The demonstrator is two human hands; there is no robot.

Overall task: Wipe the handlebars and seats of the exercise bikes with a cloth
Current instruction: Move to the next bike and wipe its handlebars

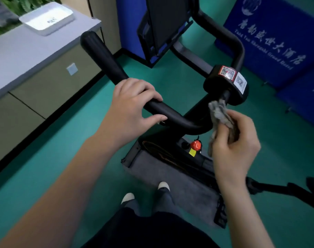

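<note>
A black exercise-bike handlebar (106,58) loops in front of me, with a hub (226,85) bearing QR stickers at its middle. My left hand (133,102) grips the left bar, fingers curled over the top. My right hand (233,142) holds a crumpled grey cloth (218,113); the cloth's upper end touches the bar just below the hub. A dark screen console (167,20) stands beyond the bars. A red knob (196,145) sits on the frame below. No seat is in view.
A grey counter (27,51) with a white tray (47,17) runs along the left. Blue banners (274,38) stand at the right on the green floor. A grey mat (170,178) lies under the bike, and my feet (145,192) stand at its edge.
</note>
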